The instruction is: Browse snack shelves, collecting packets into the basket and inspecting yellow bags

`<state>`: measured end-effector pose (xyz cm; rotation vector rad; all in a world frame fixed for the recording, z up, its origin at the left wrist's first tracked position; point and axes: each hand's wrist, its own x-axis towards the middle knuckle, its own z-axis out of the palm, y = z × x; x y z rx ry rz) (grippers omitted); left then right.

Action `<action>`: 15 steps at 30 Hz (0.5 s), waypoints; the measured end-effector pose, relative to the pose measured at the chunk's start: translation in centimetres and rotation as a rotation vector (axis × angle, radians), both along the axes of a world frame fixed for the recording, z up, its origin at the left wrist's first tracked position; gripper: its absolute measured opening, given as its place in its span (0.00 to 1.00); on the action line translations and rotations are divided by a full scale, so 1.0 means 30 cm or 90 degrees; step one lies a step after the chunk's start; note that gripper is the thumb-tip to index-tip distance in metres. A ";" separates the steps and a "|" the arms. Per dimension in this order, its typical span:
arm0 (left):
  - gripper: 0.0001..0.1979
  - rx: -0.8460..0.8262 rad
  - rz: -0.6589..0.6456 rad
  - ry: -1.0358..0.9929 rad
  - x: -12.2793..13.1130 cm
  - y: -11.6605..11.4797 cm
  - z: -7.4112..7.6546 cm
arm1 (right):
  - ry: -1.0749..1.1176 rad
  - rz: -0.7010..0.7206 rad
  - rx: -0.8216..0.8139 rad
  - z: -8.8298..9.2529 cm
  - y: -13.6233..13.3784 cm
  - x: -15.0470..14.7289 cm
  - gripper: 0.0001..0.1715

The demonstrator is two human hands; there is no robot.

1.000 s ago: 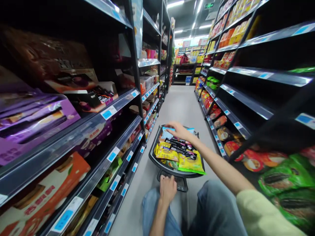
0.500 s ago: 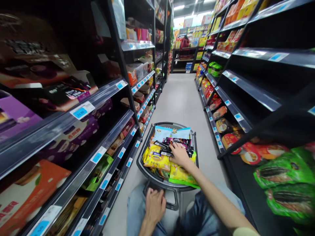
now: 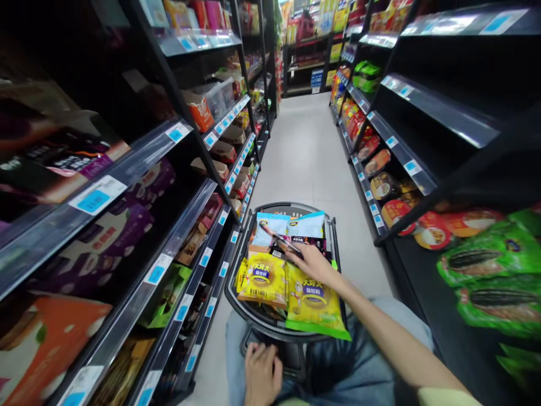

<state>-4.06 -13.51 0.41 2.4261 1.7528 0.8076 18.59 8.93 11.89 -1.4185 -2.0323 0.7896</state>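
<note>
A black shopping basket (image 3: 231, 286) stands between my knees, filled with snack packets. Above its contents, my right hand (image 3: 313, 263) pinches a slim dark snack packet (image 3: 282, 241) whose far end tilts up. Beneath that hand lie more dark purple packets (image 3: 323, 243). Two pale blue bags (image 3: 306, 226) lean at the basket's far side. Nearer to me are a yellow bag (image 3: 262, 277) on the left and a yellow-green bag (image 3: 316, 301) on the right. My left hand (image 3: 264, 373) is curled over the basket handle (image 3: 301, 361), its fingertips partly hidden.
Shelves (image 3: 186, 248) with boxed goods and price tags run close along the left. On the right, shelves hold bowl-shaped tubs (image 3: 431, 231) and green seed bags (image 3: 494, 256). The grey aisle floor (image 3: 302, 146) leads to a far display rack (image 3: 310, 67).
My right hand has lifted the slim dark packet, raising its far end. The view has tipped down, and the yellow-green bag shows more fully. My left hand stays by the handle.
</note>
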 end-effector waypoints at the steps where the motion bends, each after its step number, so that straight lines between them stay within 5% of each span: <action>1: 0.13 -0.013 -0.013 0.000 0.000 -0.001 0.011 | 0.142 -0.033 -0.045 0.011 0.002 0.015 0.16; 6: 0.12 -0.041 -0.105 0.059 -0.010 0.019 0.081 | 0.649 -0.188 -0.234 0.050 0.007 0.062 0.26; 11: 0.11 -0.047 -0.189 0.129 -0.021 0.066 0.146 | 0.779 -0.210 -0.279 0.073 -0.006 0.038 0.28; 15: 0.12 0.006 -0.238 0.041 -0.009 0.200 0.241 | 0.803 -0.184 -0.280 0.089 -0.009 0.006 0.27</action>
